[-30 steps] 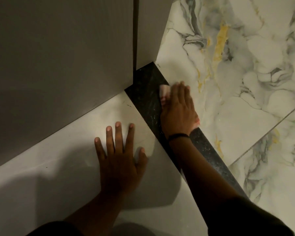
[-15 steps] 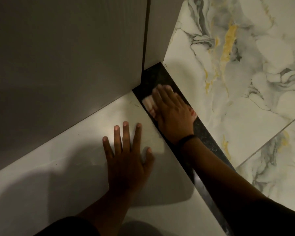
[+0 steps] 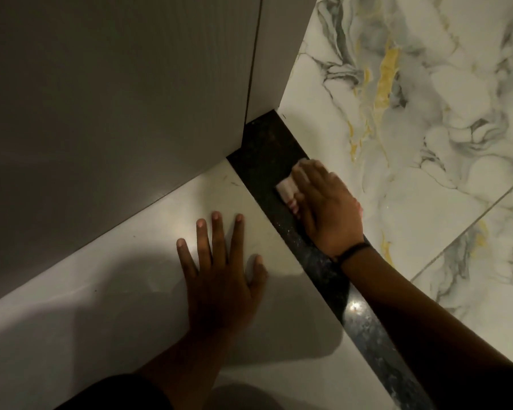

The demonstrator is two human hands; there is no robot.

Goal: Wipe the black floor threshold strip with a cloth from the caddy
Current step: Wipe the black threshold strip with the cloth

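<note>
Head view: the cloth [image 3: 286, 189] is being pulled back from the corner along the black threshold strip [image 3: 259, 146] under the flattened right hand [image 3: 326, 214], while the open, empty left hand [image 3: 219, 267] is being braced on the floor [image 3: 71, 321], suggesting wiping is continuing.

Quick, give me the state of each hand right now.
Left hand: open, flat on the pale floor tile, holding nothing.
Right hand: pressing the cloth onto the black threshold strip.

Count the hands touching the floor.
2. Left hand lies flat on the plain tile; right hand presses the cloth on the black strip.
</note>
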